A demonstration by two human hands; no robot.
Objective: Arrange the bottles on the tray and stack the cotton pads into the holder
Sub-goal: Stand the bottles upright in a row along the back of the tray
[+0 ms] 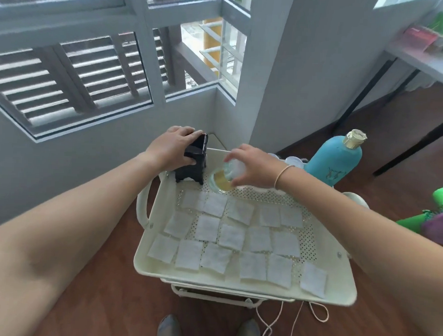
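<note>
A cream perforated tray [337, 279] tops a small cart. Several square white cotton pads [207, 228] lie spread over it in rows. At the tray's far left corner stands a black holder [193, 163], and my left hand [171, 146] grips its top and side. Just right of it my right hand [251, 165] holds a clear bottle [223, 178] with yellowish liquid, tilted low over the tray's far edge. A tall teal bottle [335, 161] with a gold cap stands at the tray's far right corner. White caps [294, 161] of other bottles show behind my right wrist.
Grey walls and a window corner lie close behind the cart. A green object [441, 205] with a purple thing sits at the right. A white table [426, 60] stands far right. Cords [271, 322] trail on the wood floor by my shoes [171, 329].
</note>
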